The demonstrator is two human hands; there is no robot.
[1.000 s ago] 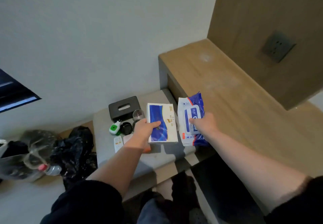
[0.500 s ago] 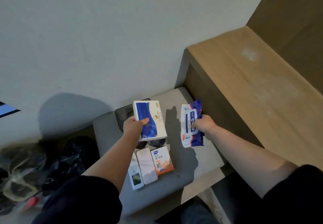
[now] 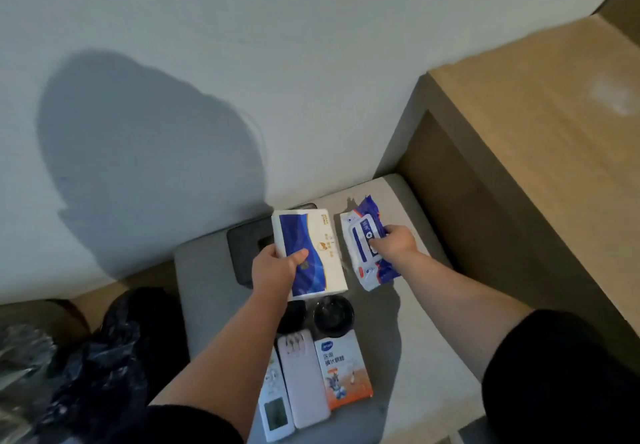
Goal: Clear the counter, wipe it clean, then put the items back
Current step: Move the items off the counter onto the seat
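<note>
Wooden counter [image 3: 540, 152] rises on my right, its side wall edging the grey bench [image 3: 415, 357]. My left hand [image 3: 273, 270] grasps the tissue pack [image 3: 311, 246] over the black box [image 3: 246, 249]. Right hand [image 3: 394, 244] clutches the wipes pack [image 3: 363, 249] just beside it. Bare grey lies right of the orange box [image 3: 343, 371] and power bank [image 3: 303, 377].

Soft packs: I count two at centre frame, a white-and-blue paper tissue pack [image 3: 311, 249] and a blue-and-white plastic wet-wipe pack [image 3: 358, 235].
Round black dishes [image 3: 334, 315]: two, just below the packs.
Flat pieces, bottom centre: three, a white remote control [image 3: 273, 405], a pale pink slab [image 3: 303, 377] and an orange-and-white carton [image 3: 341, 371].
Black rectangular box [image 3: 242, 249]: one.
Black plastic bag [image 3: 104, 357]: one, lower left.
</note>
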